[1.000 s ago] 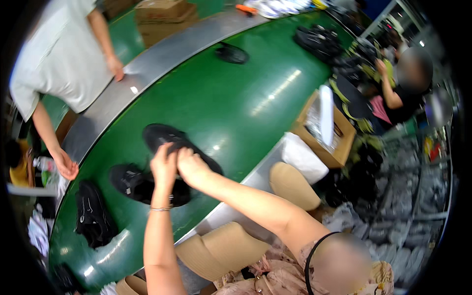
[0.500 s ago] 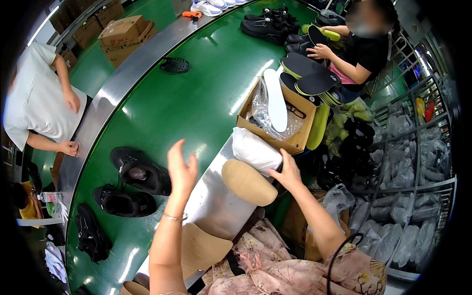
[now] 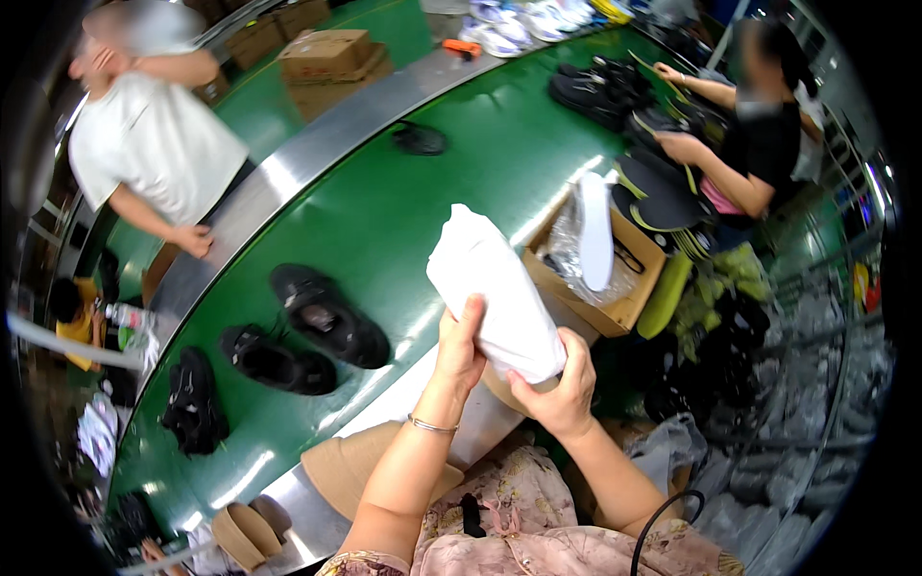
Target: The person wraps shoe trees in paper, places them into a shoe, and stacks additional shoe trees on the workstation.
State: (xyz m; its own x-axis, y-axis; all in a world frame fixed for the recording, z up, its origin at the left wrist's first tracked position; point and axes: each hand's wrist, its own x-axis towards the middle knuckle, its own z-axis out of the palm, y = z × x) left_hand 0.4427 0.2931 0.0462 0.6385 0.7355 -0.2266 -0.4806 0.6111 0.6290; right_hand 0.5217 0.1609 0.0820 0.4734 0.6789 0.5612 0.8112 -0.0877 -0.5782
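Both my hands hold a white paper-wrapped bundle (image 3: 495, 293) upright over the near edge of the green conveyor belt (image 3: 384, 211). My left hand (image 3: 459, 348), with a thin bracelet on its wrist, grips the bundle's lower left side. My right hand (image 3: 555, 394) cups it from below on the right. Two black shoes (image 3: 328, 315) (image 3: 276, 358) lie on the belt to the left of my hands. A tan insole-shaped piece (image 3: 365, 470) rests on the metal edge under my left forearm.
An open cardboard box (image 3: 600, 274) with a white insole and clear plastic stands to the right. A person in a white shirt (image 3: 154, 144) stands across the belt; another in black (image 3: 759, 144) handles black soles at the far right. Another black shoe (image 3: 194, 398) lies at left, cardboard boxes (image 3: 327, 58) behind.
My hands left the black shoes on the belt, reached right to the white bundle by the box, and now hold it lifted between them.
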